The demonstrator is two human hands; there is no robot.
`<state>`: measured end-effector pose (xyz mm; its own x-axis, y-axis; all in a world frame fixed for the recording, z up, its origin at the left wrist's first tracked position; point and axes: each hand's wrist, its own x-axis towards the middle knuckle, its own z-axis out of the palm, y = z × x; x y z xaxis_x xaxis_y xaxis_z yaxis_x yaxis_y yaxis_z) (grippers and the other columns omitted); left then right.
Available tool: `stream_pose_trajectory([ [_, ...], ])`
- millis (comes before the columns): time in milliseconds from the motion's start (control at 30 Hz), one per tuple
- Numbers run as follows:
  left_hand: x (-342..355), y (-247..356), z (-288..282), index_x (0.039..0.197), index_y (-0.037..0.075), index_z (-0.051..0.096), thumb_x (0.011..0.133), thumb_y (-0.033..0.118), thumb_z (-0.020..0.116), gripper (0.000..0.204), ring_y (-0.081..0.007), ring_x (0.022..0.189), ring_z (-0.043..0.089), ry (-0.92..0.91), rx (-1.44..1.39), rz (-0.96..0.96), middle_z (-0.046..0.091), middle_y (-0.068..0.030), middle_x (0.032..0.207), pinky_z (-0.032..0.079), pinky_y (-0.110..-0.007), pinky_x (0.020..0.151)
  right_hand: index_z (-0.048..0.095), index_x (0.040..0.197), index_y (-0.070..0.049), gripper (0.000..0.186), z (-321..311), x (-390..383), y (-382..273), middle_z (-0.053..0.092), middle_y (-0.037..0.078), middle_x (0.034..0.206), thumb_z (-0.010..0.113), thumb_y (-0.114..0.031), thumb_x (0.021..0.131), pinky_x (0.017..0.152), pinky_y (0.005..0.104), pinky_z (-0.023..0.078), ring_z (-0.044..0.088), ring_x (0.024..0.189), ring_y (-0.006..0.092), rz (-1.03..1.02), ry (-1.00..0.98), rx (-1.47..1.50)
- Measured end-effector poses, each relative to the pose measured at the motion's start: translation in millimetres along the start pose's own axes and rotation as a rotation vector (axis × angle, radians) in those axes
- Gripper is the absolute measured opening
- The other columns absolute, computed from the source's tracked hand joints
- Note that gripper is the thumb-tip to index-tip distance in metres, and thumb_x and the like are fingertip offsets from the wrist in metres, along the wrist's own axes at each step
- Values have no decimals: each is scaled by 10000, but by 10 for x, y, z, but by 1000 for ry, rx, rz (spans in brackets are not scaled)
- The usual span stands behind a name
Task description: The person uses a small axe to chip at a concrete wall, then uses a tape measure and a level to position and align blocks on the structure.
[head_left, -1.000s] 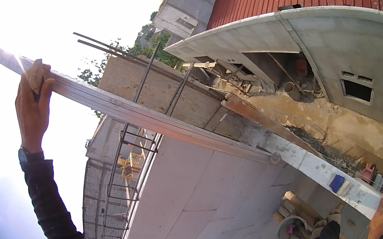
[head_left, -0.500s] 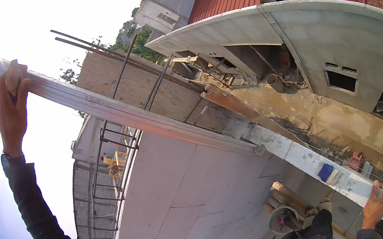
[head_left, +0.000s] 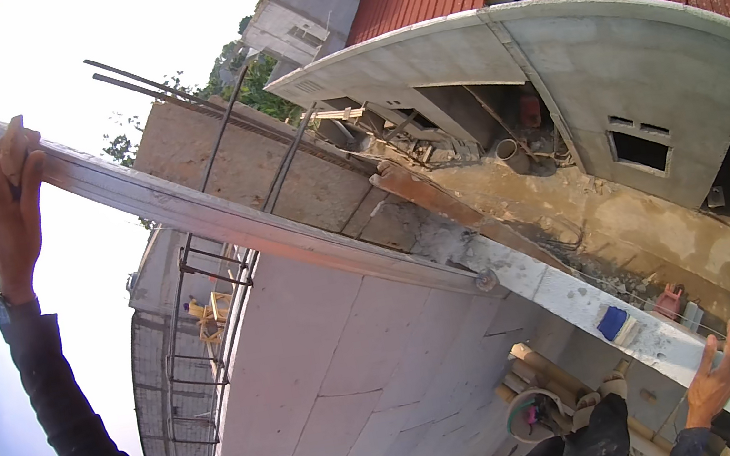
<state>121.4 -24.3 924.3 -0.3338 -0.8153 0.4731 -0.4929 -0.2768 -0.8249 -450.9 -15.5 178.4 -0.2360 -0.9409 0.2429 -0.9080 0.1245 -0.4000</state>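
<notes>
My left hand (head_left: 15,214) is raised at the upper left, its fingers closed at the upper part of a long pale board (head_left: 239,225). Against the palm shows a tan, wood-like piece (head_left: 14,154), which I cannot make out clearly. From there the board slants down to the right, its lower end by the white wall top (head_left: 579,296). At the lower right my right hand (head_left: 715,384) is over that wall top, index finger and thumb stretched apart, holding nothing. A blue and white brush-like block (head_left: 615,325) lies on the wall top, left of my right hand.
A pale block wall (head_left: 339,358) drops below the board. Steel bars (head_left: 225,128) stick up behind it. A bucket (head_left: 530,417) stands by my legs, near stacked poles (head_left: 543,367). Past the wall top are a muddy yard (head_left: 573,203) and a grey house (head_left: 573,87) with a red roof.
The whole view has shifted slightly, so things appear a little further left. My left hand stays at the board and my right hand stays over the wall top.
</notes>
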Motion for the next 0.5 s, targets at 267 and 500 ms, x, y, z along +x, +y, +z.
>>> stream_pose_trajectory([
  [267,-11,-71,37,1560,193,539,1132,427,547,488,-337,1293,690,-2,19,-4,705,-136,1386,576,-507,1074,617,1488,-94,492,-36,25,-77,680,120,1003,588,-400,1104,1113,512,415,608,989,326,44,6,49],
  [500,87,19,-6,1553,185,546,1143,409,531,467,-315,1306,678,5,41,52,694,-129,1396,562,-475,1096,624,1478,-92,493,-44,41,-16,675,114,989,597,-408,1100,1107,503,417,602,984,321,41,34,48],
])
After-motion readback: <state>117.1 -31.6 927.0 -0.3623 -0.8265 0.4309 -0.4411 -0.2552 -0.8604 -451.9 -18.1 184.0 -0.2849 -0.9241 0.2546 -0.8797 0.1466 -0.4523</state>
